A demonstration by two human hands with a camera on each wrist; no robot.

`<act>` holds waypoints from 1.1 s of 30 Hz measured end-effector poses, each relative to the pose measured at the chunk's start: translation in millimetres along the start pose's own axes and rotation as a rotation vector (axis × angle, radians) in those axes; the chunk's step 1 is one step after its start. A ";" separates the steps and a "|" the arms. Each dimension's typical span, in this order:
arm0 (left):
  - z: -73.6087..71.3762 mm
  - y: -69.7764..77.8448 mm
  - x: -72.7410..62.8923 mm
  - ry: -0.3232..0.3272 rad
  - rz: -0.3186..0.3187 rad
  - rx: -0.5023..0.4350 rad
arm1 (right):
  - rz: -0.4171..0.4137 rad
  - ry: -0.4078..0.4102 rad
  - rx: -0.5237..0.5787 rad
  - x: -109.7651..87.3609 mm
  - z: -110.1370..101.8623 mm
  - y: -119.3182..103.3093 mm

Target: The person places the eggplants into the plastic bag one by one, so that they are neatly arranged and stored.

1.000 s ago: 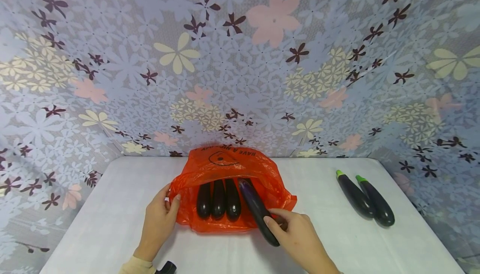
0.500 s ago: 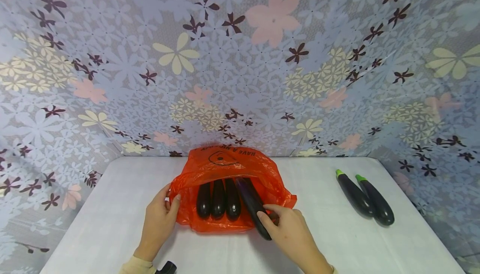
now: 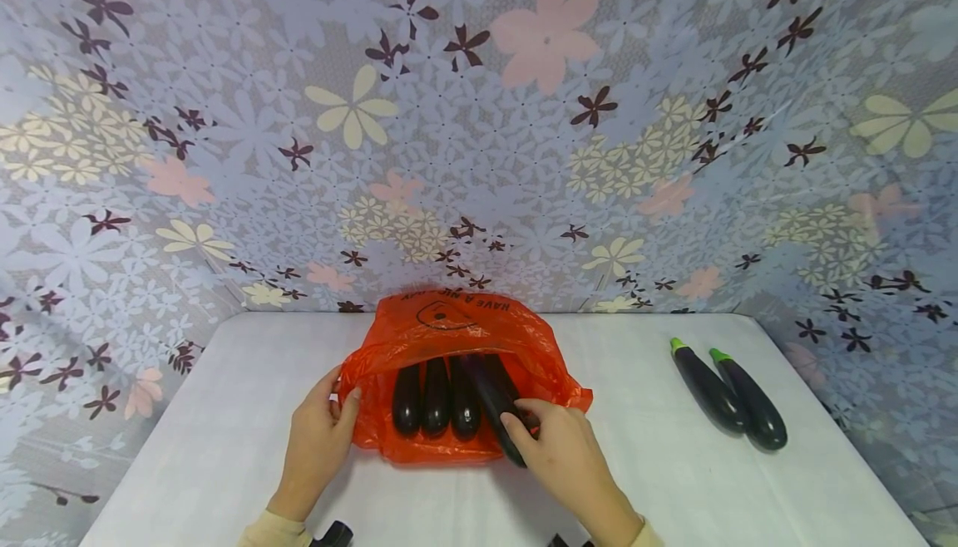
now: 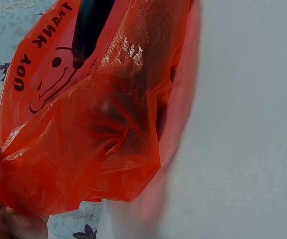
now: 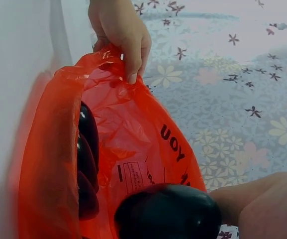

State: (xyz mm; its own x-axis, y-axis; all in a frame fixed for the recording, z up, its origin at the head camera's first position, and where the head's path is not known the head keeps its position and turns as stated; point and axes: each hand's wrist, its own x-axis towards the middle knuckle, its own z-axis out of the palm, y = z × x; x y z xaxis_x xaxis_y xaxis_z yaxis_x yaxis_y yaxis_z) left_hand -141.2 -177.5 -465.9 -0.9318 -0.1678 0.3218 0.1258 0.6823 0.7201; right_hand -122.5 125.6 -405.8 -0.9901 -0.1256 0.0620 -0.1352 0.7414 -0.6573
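Observation:
An orange-red plastic bag [image 3: 464,331] lies with its mouth spread toward me. My left hand [image 3: 318,439] pinches its left rim, which the right wrist view also shows. Three dark eggplants [image 3: 436,406] rest side by side inside. With thumb and fingers, my right hand [image 3: 561,447] grips another eggplant [image 3: 490,401] near its rounded end. Its far end is inside the bag mouth, hidden under the upper flap, while the near end hangs over the front rim. In the left wrist view, a dark eggplant tip [image 4: 88,35] shows against the bag's printed inner side.
Two eggplants with green stems [image 3: 729,401] lie together on the right of the white table [image 3: 629,364]. A flower-patterned cloth [image 3: 479,156] rises behind the table. Black device parts [image 3: 333,534] show by the wrists at the bottom edge.
My right hand has moved left and farther away, sliding the gripped eggplant deeper into the bag. The left hand and the bag have stayed in place.

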 end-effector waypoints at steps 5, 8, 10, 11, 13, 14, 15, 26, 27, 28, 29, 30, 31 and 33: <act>-0.6 0.8 -0.3 0.003 0.003 -0.004 | -0.042 0.022 -0.079 3.8 4.7 -0.4; -1.3 1.3 -0.5 0.007 0.010 -0.005 | -0.070 0.044 -0.118 5.7 7.6 -1.8; -1.6 1.6 -0.6 0.009 0.016 -0.008 | -0.076 0.052 -0.128 7.1 10.1 -2.8; -1.7 1.7 -0.7 0.011 0.018 -0.010 | -0.075 0.052 -0.131 7.9 11.3 -3.3; -1.8 2.0 -1.0 0.016 0.024 -0.012 | -0.067 0.048 -0.140 9.5 13.7 -3.9; -1.7 1.9 -1.0 0.019 0.028 -0.012 | -0.063 0.046 -0.146 10.2 15.3 -3.9; -1.7 2.0 -1.2 0.023 0.032 -0.013 | -0.055 0.047 -0.151 10.8 16.7 -4.0; -0.3 0.8 -1.7 0.044 0.060 -0.013 | -0.047 0.074 -0.209 16.4 28.8 0.7; -0.2 0.8 -1.6 0.043 0.058 -0.013 | -0.050 0.076 -0.211 16.8 29.7 1.3; -0.3 0.9 -1.6 0.041 0.053 -0.013 | -0.053 0.077 -0.215 17.2 30.5 1.6; -0.1 0.8 -1.6 0.038 0.049 -0.013 | -0.054 0.078 -0.218 17.8 31.3 1.8; -0.1 0.7 -1.5 0.033 0.044 -0.013 | -0.055 0.078 -0.221 18.4 32.1 2.1; 0.0 0.6 -1.3 0.031 0.039 -0.013 | -0.052 0.075 -0.222 19.1 32.9 2.3; 0.2 0.4 -1.2 0.025 0.027 -0.011 | -0.042 0.070 -0.227 20.5 34.5 2.5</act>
State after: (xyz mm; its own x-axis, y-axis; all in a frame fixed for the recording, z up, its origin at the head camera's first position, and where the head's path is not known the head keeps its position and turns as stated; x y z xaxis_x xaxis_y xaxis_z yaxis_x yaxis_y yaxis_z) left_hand -140.1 -176.9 -466.1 -0.9193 -0.1671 0.3564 0.1547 0.6792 0.7175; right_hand -141.9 102.2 -432.0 -0.9825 -0.1192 0.1431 -0.1733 0.8668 -0.4676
